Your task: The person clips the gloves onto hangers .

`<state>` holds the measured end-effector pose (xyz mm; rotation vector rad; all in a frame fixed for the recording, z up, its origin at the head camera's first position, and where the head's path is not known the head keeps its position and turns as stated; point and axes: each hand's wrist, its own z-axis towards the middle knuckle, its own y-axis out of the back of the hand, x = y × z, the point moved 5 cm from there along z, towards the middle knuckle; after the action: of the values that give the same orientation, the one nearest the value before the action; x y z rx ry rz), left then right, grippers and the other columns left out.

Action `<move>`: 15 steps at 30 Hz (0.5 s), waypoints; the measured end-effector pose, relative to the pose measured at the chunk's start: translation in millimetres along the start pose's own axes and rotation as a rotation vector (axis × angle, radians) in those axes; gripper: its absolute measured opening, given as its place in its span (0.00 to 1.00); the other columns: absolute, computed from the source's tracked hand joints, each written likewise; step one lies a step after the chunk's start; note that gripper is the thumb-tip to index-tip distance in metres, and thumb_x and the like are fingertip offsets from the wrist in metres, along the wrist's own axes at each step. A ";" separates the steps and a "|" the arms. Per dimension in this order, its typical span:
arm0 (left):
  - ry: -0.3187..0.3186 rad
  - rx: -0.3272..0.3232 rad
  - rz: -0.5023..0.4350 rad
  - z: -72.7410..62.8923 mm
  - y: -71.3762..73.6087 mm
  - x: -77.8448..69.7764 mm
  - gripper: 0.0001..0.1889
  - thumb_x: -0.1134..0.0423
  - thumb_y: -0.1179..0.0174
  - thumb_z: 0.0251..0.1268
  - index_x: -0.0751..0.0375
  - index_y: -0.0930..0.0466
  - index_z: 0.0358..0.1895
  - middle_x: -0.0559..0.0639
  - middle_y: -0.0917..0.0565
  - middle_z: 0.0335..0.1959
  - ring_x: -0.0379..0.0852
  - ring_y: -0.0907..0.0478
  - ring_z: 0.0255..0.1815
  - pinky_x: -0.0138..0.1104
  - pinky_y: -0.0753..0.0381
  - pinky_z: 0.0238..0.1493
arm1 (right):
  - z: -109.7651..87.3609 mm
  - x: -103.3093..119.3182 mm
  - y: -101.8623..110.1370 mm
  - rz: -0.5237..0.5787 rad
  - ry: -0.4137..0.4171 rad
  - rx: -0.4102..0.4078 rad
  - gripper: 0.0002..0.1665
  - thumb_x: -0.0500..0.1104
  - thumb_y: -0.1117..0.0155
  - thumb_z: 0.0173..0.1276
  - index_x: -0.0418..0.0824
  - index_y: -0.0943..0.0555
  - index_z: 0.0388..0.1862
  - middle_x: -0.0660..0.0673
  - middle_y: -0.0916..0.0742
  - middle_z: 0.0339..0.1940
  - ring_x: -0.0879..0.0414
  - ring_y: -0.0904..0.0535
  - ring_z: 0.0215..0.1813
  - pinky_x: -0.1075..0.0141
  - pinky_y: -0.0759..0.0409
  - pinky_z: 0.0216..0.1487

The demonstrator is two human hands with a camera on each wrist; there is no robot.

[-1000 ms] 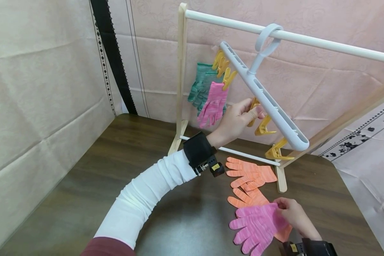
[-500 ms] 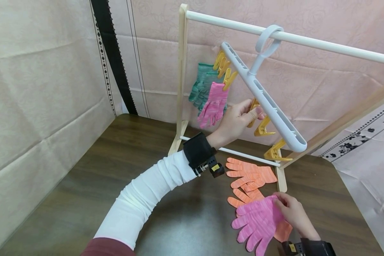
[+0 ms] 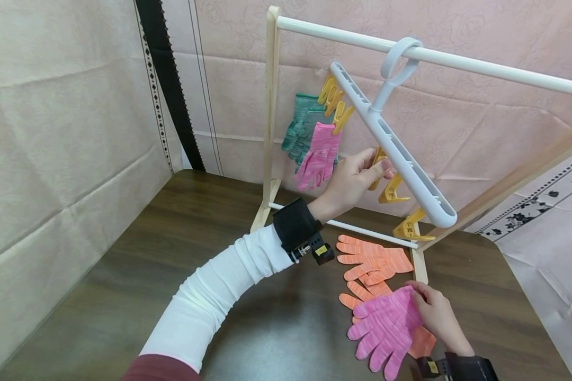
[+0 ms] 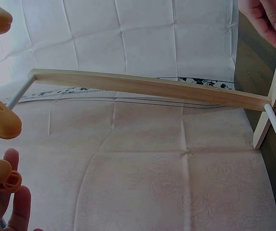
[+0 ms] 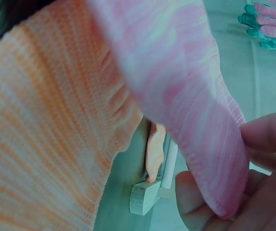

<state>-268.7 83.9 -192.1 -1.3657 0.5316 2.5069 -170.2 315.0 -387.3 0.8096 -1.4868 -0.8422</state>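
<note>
In the head view a light blue hanger (image 3: 394,140) hangs from the rack's top bar, with yellow clips along it. My left hand (image 3: 348,182) pinches one yellow clip (image 3: 379,156) under the hanger's middle. Lower right, my right hand (image 3: 438,317) pinches the cuff of a pink glove (image 3: 386,328), whose fingers point down-left. That glove partly covers one orange glove (image 3: 421,341); another orange glove (image 3: 374,257) lies behind it. At the hanger's far end, clips hold green gloves (image 3: 301,124) and a second pink glove (image 3: 320,153). The right wrist view shows the pinched cuff (image 5: 210,159) close up.
A wooden rack's left post (image 3: 271,106) and slanting right post (image 3: 515,172) flank the hanger. Its white lower bar (image 3: 372,233) runs just behind the orange gloves. Two more yellow clips (image 3: 393,189) dangle toward the near end. Cloth walls enclose the brown table (image 3: 209,211).
My right hand has lifted the pink glove's cuff slightly up and away from me, and the glove has shifted a little to the right. The left hand stays on its clip.
</note>
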 end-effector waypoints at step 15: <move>-0.013 -0.018 -0.004 0.2 0.1 0.8 0.11 0.62 0.54 0.66 0.67 0.27 0.37 0.59 0.20 0.34 0.40 0.29 0.32 0.23 0.37 0.26 | 0.4 17.1 10.5 0.039 0.068 -0.058 0.19 0.30 0.50 0.58 0.33 0.26 0.50 0.40 0.19 0.36 0.62 0.31 0.31 0.72 0.32 0.29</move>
<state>-269.4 83.9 -192.7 -1.3539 0.5040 2.5216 -172.0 305.4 -369.7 0.7567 -1.4079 -0.8168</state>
